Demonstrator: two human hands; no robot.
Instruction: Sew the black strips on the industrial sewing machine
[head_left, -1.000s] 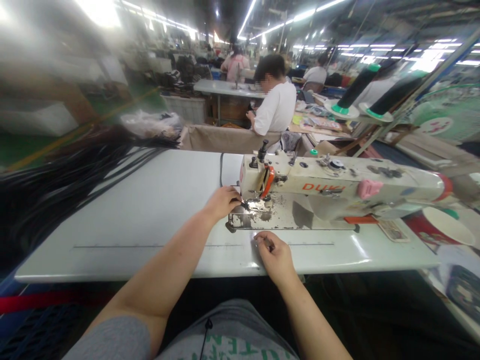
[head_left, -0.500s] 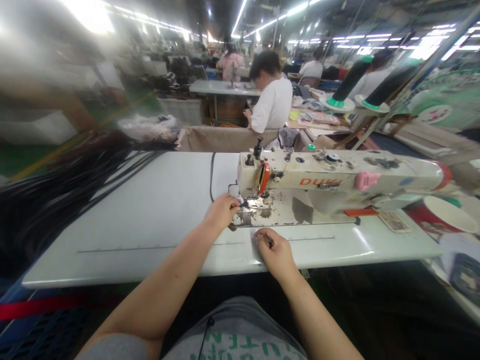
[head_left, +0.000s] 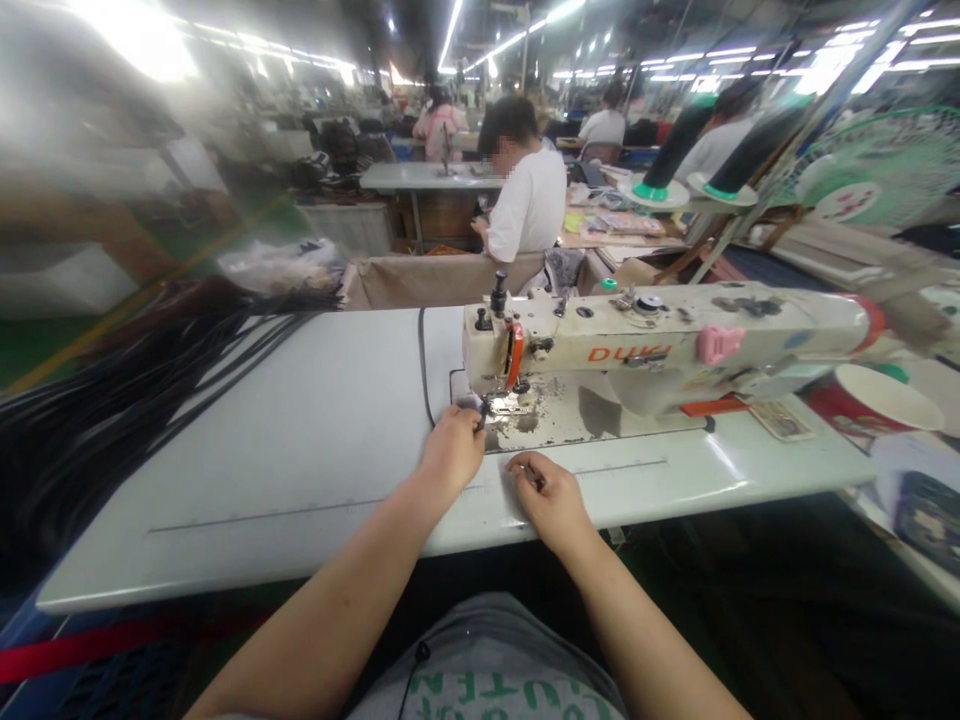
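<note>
My left hand (head_left: pixel 453 452) is at the needle area of a white sewing machine (head_left: pixel 630 345), its fingers pinched on the end of a narrow black strap (head_left: pixel 423 360). From there the strap curves back over the table's far edge. The fingers partly hide the strap's end, which lies beside the presser foot (head_left: pixel 486 405). My right hand (head_left: pixel 549 496) rests curled on the table in front of the machine bed. A small dark, metallic-looking thing shows within its fingers, too small to name.
Many long black straps (head_left: pixel 97 430) hang over the white table's (head_left: pixel 300 420) left end. Black thread cones (head_left: pixel 679 150) stand behind the machine, at right. A red-and-white tub (head_left: pixel 885 400) is at the right. Beyond a cloth-lined bin (head_left: pixel 420 280) sits a person in white (head_left: pixel 525 200).
My left hand has drawn slightly nearer to me at the needle area, its wrist turned, still pinching the strap. The view has shifted a little; my right hand stays curled in its place.
</note>
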